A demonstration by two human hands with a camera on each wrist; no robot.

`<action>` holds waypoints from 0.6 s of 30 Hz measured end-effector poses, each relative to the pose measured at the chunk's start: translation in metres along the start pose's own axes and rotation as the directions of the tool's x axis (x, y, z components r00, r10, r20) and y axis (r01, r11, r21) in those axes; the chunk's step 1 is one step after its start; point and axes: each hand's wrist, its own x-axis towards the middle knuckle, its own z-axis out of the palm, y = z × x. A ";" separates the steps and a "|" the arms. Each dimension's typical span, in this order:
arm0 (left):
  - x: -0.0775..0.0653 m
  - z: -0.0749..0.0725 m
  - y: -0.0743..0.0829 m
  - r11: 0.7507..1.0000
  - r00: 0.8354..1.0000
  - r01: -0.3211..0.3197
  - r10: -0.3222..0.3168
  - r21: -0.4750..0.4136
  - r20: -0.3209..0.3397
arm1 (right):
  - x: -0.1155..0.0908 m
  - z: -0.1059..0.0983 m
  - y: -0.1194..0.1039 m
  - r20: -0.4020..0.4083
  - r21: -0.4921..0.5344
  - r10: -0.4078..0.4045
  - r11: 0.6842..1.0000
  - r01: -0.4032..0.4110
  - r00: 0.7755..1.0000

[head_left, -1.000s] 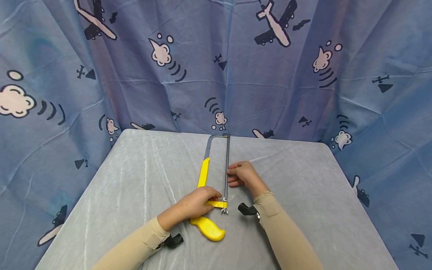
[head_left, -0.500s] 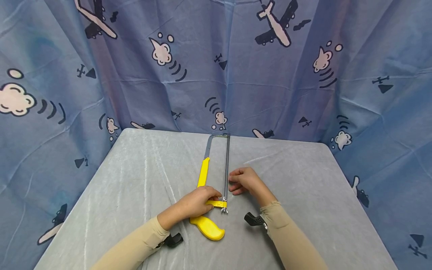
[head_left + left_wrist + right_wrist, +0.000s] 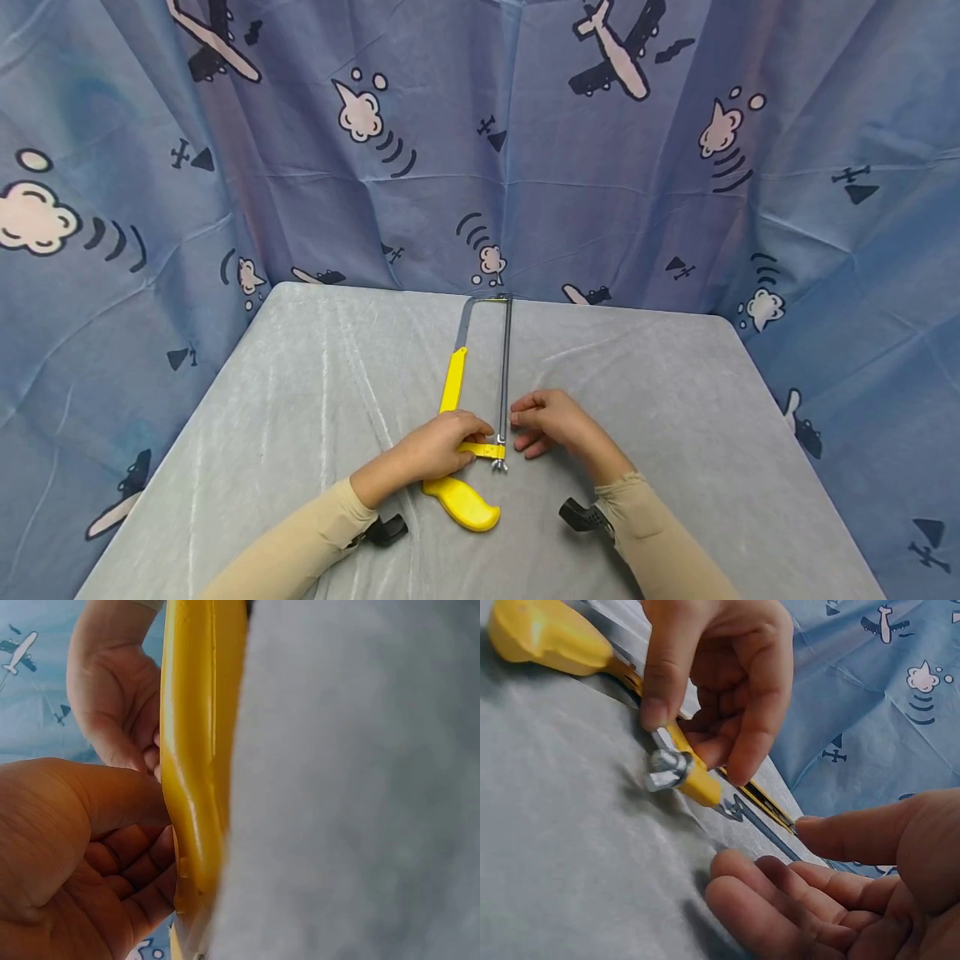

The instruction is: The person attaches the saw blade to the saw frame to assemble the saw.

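Note:
A hacksaw (image 3: 453, 382) with a yellow handle and grey metal frame lies on the cloth-covered table, its far end near the back edge. My left hand (image 3: 433, 447) pinches the yellow lower arm of the frame between thumb and fingers. Close to that thumb, a silver wing nut (image 3: 667, 766) sits at the end of the arm. The blade (image 3: 506, 367) runs straight away from me along the saw's right side. Just right of its near part hovers my right hand (image 3: 553, 422), thumb and fingers loosely bent and apart, holding nothing.
A pale grey cloth covers the table (image 3: 660, 433). Behind and at both sides hangs a blue curtain (image 3: 420, 183) with airplane and cloud prints. Black wrist cameras stick out below both wrists.
My right hand has slid toward me along the blade, away from its middle, and moved slightly off it to the right. My left hand and the hacksaw have stayed in place.

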 end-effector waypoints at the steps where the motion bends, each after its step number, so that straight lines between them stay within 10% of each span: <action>1: 0.000 0.000 0.000 1.000 1.000 0.001 -0.001 -0.002 0.000 | -0.002 0.000 0.001 0.014 -0.005 -0.007 1.000 0.007 1.000; 18: 0.001 0.000 0.001 1.000 1.000 0.011 -0.011 -0.007 0.004 | 0.002 0.010 0.007 0.038 0.002 0.004 1.000 -0.004 0.999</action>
